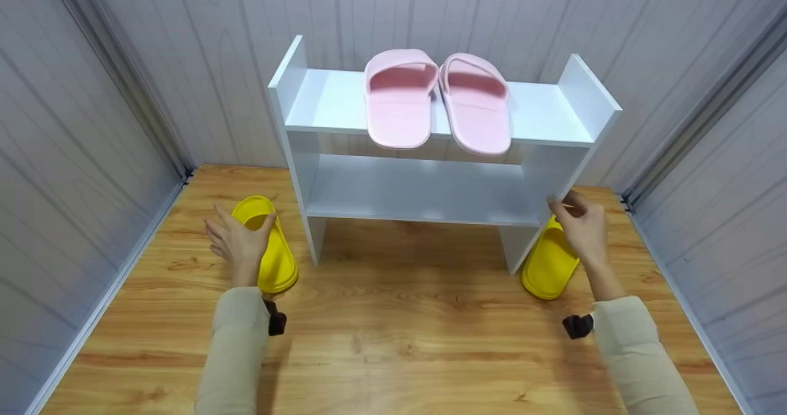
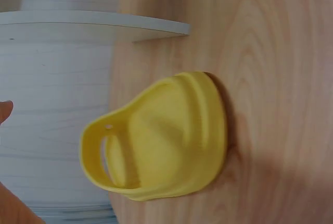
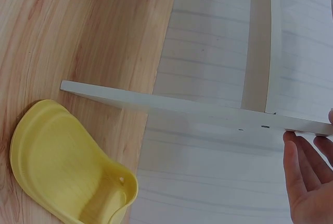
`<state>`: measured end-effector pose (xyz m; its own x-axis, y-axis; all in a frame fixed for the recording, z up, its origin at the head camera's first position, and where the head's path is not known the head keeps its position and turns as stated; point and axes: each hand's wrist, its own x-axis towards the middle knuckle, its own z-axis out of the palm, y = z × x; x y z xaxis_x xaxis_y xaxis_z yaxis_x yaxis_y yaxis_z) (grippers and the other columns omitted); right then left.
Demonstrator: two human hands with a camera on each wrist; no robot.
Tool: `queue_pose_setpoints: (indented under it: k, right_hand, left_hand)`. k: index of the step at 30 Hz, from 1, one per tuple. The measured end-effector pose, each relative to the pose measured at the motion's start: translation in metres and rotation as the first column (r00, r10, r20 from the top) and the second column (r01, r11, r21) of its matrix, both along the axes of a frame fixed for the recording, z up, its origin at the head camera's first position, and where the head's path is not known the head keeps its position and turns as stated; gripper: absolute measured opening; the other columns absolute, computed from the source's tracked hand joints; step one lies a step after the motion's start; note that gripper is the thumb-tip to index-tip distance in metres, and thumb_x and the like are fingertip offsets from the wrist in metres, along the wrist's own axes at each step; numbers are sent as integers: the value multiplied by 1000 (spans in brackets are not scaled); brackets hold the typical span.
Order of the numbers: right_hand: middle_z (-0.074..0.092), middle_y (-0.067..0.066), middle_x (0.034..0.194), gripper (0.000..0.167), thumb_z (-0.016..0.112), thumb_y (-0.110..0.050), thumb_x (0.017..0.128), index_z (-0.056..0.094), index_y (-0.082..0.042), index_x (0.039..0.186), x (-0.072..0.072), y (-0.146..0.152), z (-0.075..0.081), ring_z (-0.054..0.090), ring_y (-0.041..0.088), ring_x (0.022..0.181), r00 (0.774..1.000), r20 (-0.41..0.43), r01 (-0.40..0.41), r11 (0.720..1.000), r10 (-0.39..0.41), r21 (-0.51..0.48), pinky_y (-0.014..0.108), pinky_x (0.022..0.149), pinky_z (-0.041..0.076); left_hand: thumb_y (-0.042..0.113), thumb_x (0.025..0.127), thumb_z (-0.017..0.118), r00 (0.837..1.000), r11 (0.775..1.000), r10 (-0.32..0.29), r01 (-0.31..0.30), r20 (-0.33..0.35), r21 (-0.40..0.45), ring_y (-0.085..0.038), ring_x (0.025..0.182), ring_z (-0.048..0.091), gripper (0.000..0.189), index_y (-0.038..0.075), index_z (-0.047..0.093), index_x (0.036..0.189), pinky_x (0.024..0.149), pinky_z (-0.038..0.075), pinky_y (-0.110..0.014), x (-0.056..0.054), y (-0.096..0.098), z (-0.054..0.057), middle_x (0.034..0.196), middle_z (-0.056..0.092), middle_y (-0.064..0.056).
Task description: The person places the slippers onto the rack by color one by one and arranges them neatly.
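Note:
A white two-tier shoe rack (image 1: 424,187) stands against the back wall, a pair of pink slippers (image 1: 399,117) side by side on its upper shelf. My right hand (image 1: 581,224) pinches the front edge of the rack's right side panel (image 3: 208,110), thumb on one face and fingers on the other. Below that hand, a yellow slipper (image 1: 547,264) lies on the floor just outside the panel. On the opposite side my left hand (image 1: 240,240), fingers spread, hovers over the other yellow slipper (image 2: 166,135), apart from the rack and holding nothing.
Pale panelled walls (image 1: 92,175) close in the left, back and right sides. The floor (image 1: 393,341) is wood-patterned. The rack's lower shelf (image 1: 418,187) is bare, and its side panels reach down to the floor beside each yellow slipper.

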<state>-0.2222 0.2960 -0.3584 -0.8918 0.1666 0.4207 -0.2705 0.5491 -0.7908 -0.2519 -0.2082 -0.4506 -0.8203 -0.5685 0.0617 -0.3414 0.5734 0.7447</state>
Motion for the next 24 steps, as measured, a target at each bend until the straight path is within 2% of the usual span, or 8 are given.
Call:
queue_pose_setpoints:
  k: [5, 12, 16, 24]
  right_hand:
    - [60, 22, 96, 30, 57, -14, 85, 60, 8, 106, 0, 1, 0, 57, 3, 72, 1000, -16, -2, 1000, 2, 3, 14, 60, 45]
    - [60, 22, 97, 30, 57, -14, 85, 59, 7, 107, 0, -1, 0, 57, 5, 73, 1000, -6, -10, 1000, 10, -1, 15, 61, 44]
    - [60, 22, 98, 32, 57, -15, 86, 59, 7, 108, 1, -2, 1, 57, 5, 74, 1000, 3, -5, 1000, 5, 6, 14, 61, 44]
    - [60, 21, 97, 32, 57, -15, 85, 59, 8, 108, 2, -1, 2, 57, 4, 73, 1000, -5, 0, 1000, 0, 18, 14, 61, 44]
  left_hand:
    - [53, 75, 58, 994, 1000, -23, 20, 109, 21, -39, 127, -11, 106, 13, -17, 138, 94, 2, -60, 0, 1, -18, 139, -13, -29]
    - [54, 74, 58, 970, 998, -33, 20, 242, 55, -44, 125, -10, 109, 8, -18, 138, 94, 0, -60, 6, 7, -39, 136, -14, -34]
    - [54, 74, 59, 962, 996, -55, 36, 266, 77, -48, 123, -11, 112, 7, -22, 136, 93, -1, -62, 9, 11, -46, 133, -16, -37]
    - [52, 73, 61, 949, 995, -101, 91, 297, 47, -49, 122, -11, 116, 6, -26, 134, 91, -3, -63, 11, 15, -53, 132, -17, -39]
